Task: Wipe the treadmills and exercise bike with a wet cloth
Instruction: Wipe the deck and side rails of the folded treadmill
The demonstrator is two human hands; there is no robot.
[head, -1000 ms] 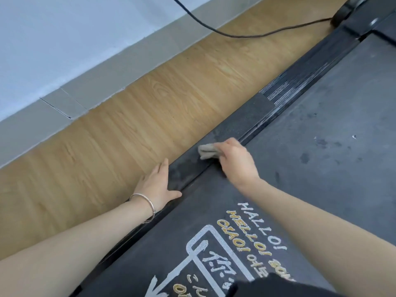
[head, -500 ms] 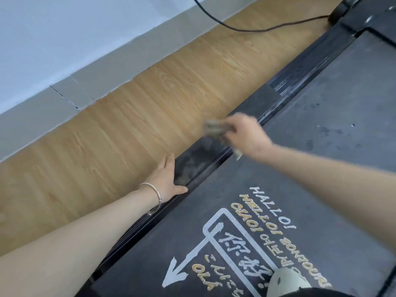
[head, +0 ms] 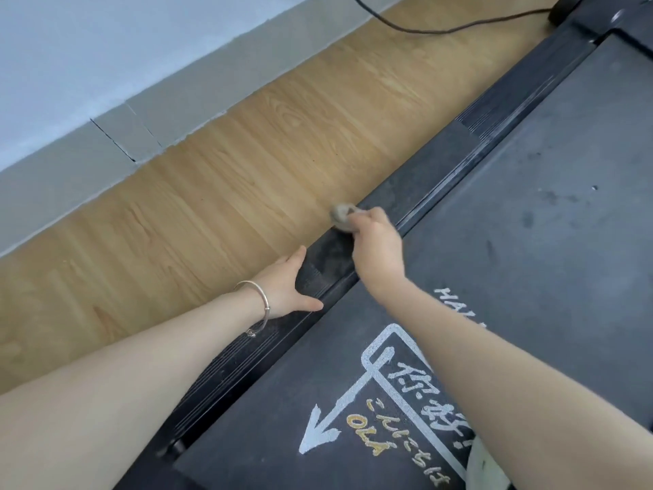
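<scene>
Right hand [head: 376,247] has slid back toward the outer edge of the side rail [head: 417,191] since half a second ago; then it was further up the rail and motion-blurred, now it's sharp. Fingers curled tight around a wadded grey cloth [head: 341,215], which pokes out past the knuckles and sits on the rail's floor-side edge. Rail surface just below the cloth looks smeared/dusty.

Left hand [head: 284,286] hasn't shifted: flat, fingers straight and together, lying along the rail's outer edge where it meets the wood-look floor [head: 226,192], thumb splayed onto the rail top. Silver bangle [head: 259,300] on that wrist.

Treadmill belt [head: 530,224] fills the right side, dark grey with scuffs and spots. Printed graphic [head: 392,390] near the bottom: white arrow, boxed characters, "OLA" in yellow, partly covered by the right forearm. Ribbed grip section of the rail visible both near the left forearm and further up.

Black cable [head: 441,30] runs across the floor at top, toward the treadmill's front end. Grey skirting [head: 116,143] along the white wall, with a cracked joint.
</scene>
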